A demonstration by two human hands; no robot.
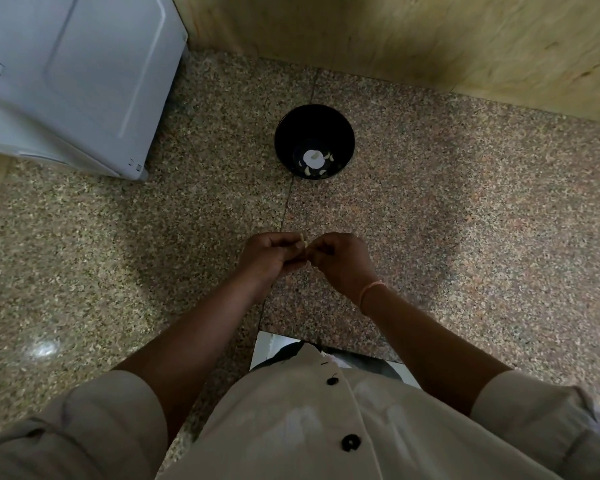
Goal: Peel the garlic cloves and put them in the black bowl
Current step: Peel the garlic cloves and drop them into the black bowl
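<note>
Both hands raised over the counter (430,209), left hand (269,256) and right hand (336,261) pinching one garlic clove (303,240), fingers curled

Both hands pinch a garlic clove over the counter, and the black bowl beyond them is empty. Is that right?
Not quite. The head view shows the bowl is not empty: a few pale cloves lie at its bottom. The rest holds: the left hand and right hand pinch a clove over the counter.
</note>
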